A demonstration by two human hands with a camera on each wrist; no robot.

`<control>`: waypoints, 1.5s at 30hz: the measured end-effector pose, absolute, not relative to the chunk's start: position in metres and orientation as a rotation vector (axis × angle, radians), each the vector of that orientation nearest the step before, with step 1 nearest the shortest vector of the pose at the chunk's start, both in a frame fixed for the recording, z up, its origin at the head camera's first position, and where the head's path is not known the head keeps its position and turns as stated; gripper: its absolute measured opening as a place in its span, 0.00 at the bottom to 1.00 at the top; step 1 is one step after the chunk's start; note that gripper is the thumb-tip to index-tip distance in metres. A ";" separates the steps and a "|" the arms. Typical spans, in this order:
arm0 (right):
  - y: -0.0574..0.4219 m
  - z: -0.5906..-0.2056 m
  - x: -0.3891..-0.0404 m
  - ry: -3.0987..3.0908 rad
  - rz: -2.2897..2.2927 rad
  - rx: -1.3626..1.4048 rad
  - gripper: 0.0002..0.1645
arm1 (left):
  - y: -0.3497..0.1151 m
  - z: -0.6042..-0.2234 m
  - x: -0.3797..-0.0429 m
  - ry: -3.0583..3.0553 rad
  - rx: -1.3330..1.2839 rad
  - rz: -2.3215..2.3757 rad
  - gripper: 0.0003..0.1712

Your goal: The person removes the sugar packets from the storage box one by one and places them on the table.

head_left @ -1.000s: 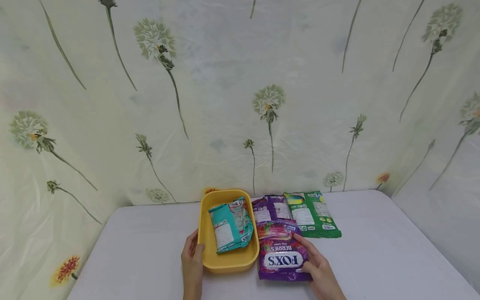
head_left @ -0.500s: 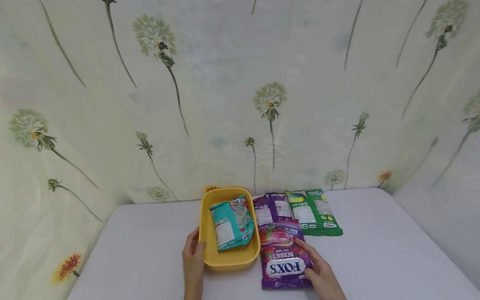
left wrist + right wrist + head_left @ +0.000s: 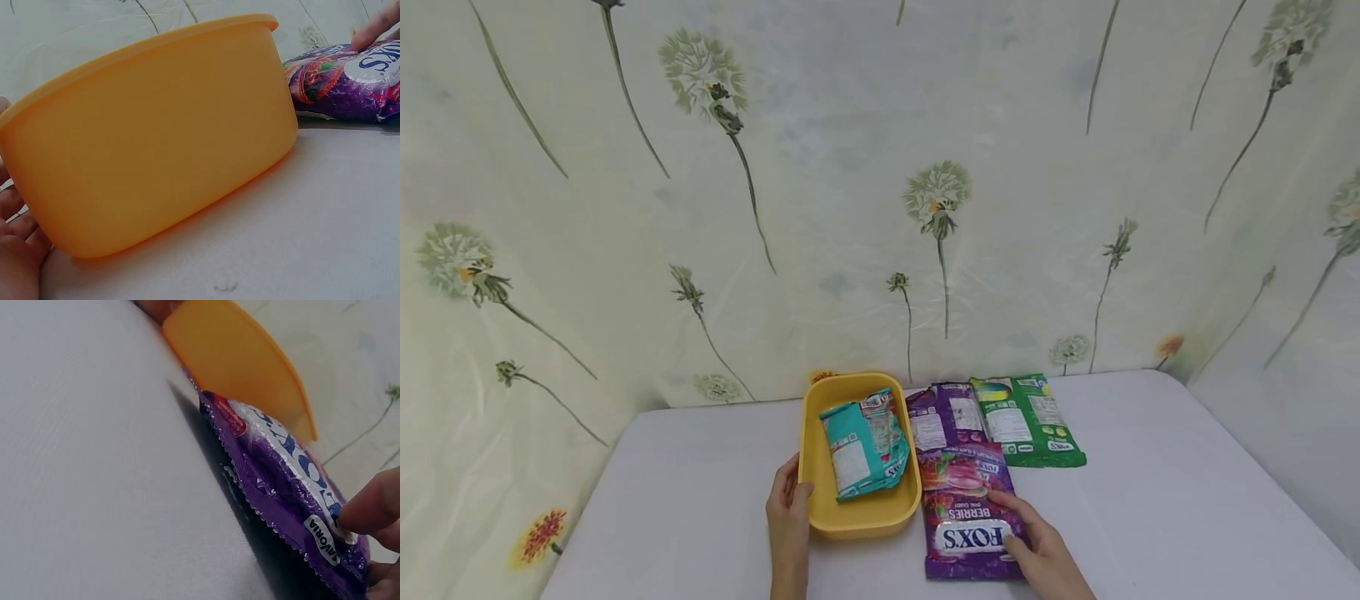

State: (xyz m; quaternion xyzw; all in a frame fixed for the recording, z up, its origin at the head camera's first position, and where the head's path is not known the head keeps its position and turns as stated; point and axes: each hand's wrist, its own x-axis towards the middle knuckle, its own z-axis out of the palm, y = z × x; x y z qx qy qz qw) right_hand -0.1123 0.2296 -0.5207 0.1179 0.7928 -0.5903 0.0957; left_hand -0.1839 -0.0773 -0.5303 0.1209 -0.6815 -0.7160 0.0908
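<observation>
A yellow tub (image 3: 857, 522) stands on the white table, with a teal snack pack (image 3: 861, 446) lying inside it. My left hand (image 3: 788, 512) grips the tub's left wall, thumb on the rim; the left wrist view shows the fingers (image 3: 15, 244) against the tub wall (image 3: 156, 137). Right of the tub lies a purple FOX'S berries pack (image 3: 966, 517). My right hand (image 3: 1037, 550) holds this pack at its right edge, fingers on top. In the right wrist view a fingertip (image 3: 369, 506) presses the pack (image 3: 281, 481), whose edge sits slightly raised over a shadow.
Behind the held pack, a second purple pack (image 3: 943, 417) and a green pack (image 3: 1026, 421) lie side by side near the back wall. A dandelion-print sheet (image 3: 880, 208) covers the walls. The white table (image 3: 1150, 517) stretches out to the right and left.
The purple FOX'S pack has slid toward me under my right hand, away from the two packs at the back. The left hand and tub have stayed put.
</observation>
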 end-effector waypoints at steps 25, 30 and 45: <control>0.225 -0.516 -0.115 2.483 -1.496 0.382 0.41 | -0.079 -0.536 -0.188 -2.006 0.343 -2.130 0.26; 0.221 -0.506 -0.120 2.548 -1.456 0.337 0.46 | -0.079 -0.537 -0.189 -2.002 0.345 -2.133 0.26; 0.172 -0.458 -0.151 2.449 -1.830 -0.253 0.47 | -0.080 -0.535 -0.189 -2.016 0.346 -2.131 0.27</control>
